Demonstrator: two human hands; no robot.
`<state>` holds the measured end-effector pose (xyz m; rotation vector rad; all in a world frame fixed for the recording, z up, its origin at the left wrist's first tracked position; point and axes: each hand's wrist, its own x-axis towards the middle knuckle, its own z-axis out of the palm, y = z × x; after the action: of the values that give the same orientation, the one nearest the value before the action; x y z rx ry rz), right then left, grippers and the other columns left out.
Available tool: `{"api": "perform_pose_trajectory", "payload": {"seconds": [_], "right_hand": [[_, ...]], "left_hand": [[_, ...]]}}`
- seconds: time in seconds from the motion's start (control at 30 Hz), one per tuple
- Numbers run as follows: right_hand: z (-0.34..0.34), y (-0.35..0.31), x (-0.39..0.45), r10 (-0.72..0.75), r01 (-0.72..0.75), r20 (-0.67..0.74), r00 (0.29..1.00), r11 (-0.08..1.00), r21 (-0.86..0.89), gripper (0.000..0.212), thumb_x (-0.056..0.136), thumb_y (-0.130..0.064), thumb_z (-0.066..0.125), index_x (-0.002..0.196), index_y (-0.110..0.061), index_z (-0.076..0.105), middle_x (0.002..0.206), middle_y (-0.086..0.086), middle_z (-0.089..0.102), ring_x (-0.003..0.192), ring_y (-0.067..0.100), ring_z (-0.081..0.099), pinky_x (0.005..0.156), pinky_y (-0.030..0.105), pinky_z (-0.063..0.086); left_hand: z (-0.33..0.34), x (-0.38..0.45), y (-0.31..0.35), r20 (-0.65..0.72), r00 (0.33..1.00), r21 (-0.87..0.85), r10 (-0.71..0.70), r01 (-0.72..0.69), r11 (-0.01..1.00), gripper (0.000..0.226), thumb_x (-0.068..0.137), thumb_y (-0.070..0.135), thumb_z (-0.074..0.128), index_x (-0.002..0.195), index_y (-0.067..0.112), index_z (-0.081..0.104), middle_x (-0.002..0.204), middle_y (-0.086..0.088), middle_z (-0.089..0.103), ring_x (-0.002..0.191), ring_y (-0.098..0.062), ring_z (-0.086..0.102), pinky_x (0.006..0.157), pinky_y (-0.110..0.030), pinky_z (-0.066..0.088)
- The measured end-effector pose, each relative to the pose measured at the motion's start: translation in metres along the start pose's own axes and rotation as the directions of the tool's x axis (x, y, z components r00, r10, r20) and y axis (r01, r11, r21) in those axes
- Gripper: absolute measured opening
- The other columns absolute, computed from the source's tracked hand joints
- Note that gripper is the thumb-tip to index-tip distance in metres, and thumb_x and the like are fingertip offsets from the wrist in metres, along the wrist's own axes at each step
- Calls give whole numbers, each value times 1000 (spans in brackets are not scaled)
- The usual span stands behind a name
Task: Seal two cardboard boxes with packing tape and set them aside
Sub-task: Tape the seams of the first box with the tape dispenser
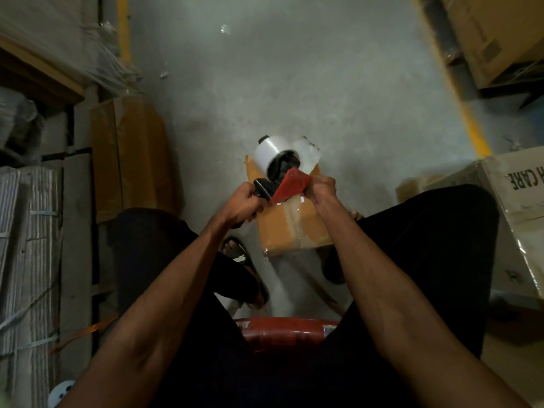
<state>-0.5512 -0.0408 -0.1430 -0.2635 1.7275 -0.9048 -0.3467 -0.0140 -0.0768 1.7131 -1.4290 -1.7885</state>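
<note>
A red tape dispenser (pixel 290 185) with a white roll of packing tape (pixel 266 156) is held up over a small brown cardboard box (pixel 290 228) on the floor between my feet. My left hand (pixel 244 203) is closed around the dispenser's black handle. At the dispenser's front end, my right hand (pixel 322 189) pinches the loose clear tape. A shiny strip of tape runs along the box's top. Part of the box is hidden behind the dispenser and my hands.
I sit on a red stool (pixel 284 331) on a grey concrete floor (pixel 294 83). A long brown carton (pixel 132 154) lies at the left beside wrapped stacks (pixel 26 260). Large cartons stand at the right (pixel 524 207) and upper right (pixel 500 33). A yellow floor line (pixel 471 125) runs diagonally.
</note>
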Motion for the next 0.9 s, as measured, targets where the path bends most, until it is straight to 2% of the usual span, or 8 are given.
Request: {"api": "perform_pose_trajectory", "payload": {"seconds": [0.07,0.13,0.23,0.33,0.43,0.5,0.63,0.9], "right_hand": [[-1,-6,10,-100,81,-84,991,975,-206,22,82,4,66,65,-10,67,67,3,59,57,15,54,47,23,44],[-2,-19,22,-201,152,-133,971,938,-311,25,84,2,63,65,-15,68,72,-1,57,65,11,53,49,21,42],[-4,-40,52,-276,209,-199,940,929,-305,17,84,-8,74,68,-13,76,75,-5,67,70,10,64,64,25,51],[-5,-54,82,-306,225,-284,909,932,-283,19,78,-23,85,73,-6,79,65,1,73,57,12,67,65,37,62],[0,-70,101,-335,253,-252,908,917,-309,19,80,-20,86,73,-5,78,65,2,73,55,11,65,63,33,61],[5,-75,111,-331,259,-210,920,915,-310,19,81,-20,86,73,-5,78,67,6,74,53,11,64,59,32,61],[10,-73,133,-330,261,-167,929,905,-336,16,80,-15,87,72,-6,76,68,9,74,52,12,63,54,29,57],[15,-59,158,-362,262,-180,915,870,-418,14,81,-14,85,71,-8,76,67,4,73,58,11,65,66,38,62]], "left_hand": [[-12,10,8,43,998,138,38,-44,990,24,78,1,61,62,19,58,51,6,47,44,-14,39,41,-22,30],[-26,22,18,71,995,245,70,-86,966,30,81,-3,64,65,22,60,47,13,54,42,0,45,42,-16,36],[-48,44,26,88,989,355,116,-140,924,31,79,2,64,61,26,58,44,20,56,43,8,48,44,-7,35],[-70,75,19,38,994,408,103,-110,906,20,76,1,65,64,17,63,44,13,55,47,4,50,43,-7,35],[-84,105,16,13,996,479,88,-84,874,26,80,-3,64,63,17,64,52,9,58,43,8,51,44,-9,37],[-92,123,16,9,997,522,79,-72,850,9,76,11,66,68,11,67,62,-6,64,51,4,54,50,-19,46],[-102,153,13,0,999,561,52,-43,827,30,64,32,60,76,6,69,77,-15,70,72,-26,65,67,-40,55],[-97,185,-1,23,1000,602,-12,-5,799,30,67,30,57,79,4,68,79,-16,70,81,-36,68,71,-47,57]]}}
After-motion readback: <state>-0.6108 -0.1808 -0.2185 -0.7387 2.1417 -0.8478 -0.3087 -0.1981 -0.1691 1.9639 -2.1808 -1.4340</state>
